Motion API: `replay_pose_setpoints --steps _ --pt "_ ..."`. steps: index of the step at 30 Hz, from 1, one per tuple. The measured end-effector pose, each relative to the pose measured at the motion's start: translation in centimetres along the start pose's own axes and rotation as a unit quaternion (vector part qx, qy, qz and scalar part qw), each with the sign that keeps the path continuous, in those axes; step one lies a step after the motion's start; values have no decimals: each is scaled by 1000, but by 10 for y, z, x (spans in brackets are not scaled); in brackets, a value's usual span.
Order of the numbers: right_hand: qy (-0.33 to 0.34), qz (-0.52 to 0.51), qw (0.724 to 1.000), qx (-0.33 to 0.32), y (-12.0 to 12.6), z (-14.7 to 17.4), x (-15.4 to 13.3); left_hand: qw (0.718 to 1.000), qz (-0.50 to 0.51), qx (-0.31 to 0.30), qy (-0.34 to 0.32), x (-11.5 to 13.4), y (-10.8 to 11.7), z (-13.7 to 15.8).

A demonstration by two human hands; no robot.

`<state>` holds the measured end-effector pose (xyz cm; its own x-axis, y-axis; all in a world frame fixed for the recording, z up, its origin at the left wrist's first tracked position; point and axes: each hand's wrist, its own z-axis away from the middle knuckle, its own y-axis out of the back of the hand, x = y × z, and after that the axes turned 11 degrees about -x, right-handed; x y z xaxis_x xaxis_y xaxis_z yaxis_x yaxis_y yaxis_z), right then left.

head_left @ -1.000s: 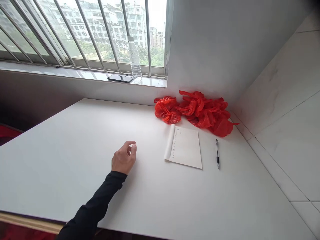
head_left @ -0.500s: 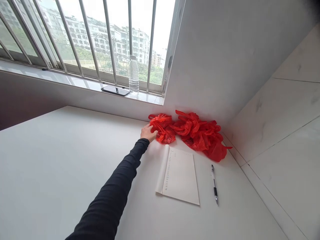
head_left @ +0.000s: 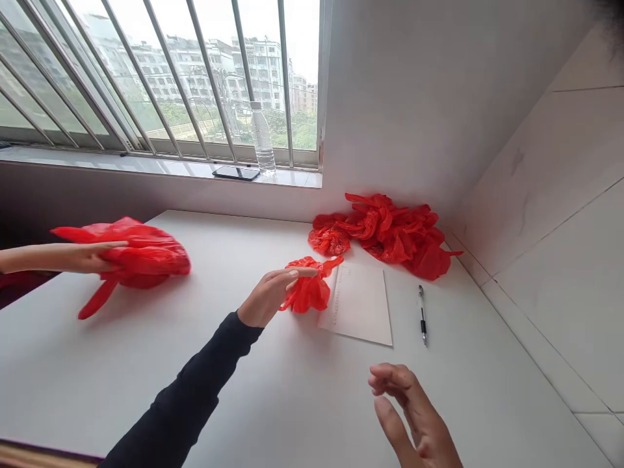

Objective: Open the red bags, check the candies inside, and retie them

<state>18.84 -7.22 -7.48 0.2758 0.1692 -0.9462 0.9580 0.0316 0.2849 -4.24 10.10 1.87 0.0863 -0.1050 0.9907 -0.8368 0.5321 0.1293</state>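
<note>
The left hand [head_left: 266,298] is up against a crumpled red bag [head_left: 311,296], index finger stretched across its top; the other fingers are mostly hidden, so I cannot tell whether they grip. The right hand [head_left: 414,416] holds nothing, its thumb and curled fingers well parted above the white table [head_left: 292,403]. The bag is in front of the left hand, overlapping the near-left side of a notepad [head_left: 365,305]. It looks like thin plastic: probably light, limp, slightly slippery and easily torn, so the bunched middle should hold better than 1 loose corner. A pen [head_left: 422,315] lies right of the notepad, and a red heap [head_left: 400,240] rests by the wall behind. At far left, 1 co-worker's hand [head_left: 92,258] holds a larger red bundle [head_left: 151,257].
</note>
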Motion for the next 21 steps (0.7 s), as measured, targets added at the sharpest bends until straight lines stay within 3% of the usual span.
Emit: replay_pose_setpoints --steps 5,8,11,14,17,21 --pt "70 197 971 -113 -1 -29 24 996 -37 -5 81 9 -21 68" --pt "33 297 945 -129 -8 -53 49 988 -91 16 126 11 -26 94" --pt "21 303 943 -134 -11 -73 57 976 -148 51 153 7 -37 109" --pt "40 284 951 -120 -8 -85 39 956 -219 99 169 -4 -55 114" --pt "102 255 952 -131 -8 -90 8 938 -281 84 184 -16 -70 115" --pt "221 227 911 -265 -19 -90 -17 928 -330 43 167 -23 -75 118"
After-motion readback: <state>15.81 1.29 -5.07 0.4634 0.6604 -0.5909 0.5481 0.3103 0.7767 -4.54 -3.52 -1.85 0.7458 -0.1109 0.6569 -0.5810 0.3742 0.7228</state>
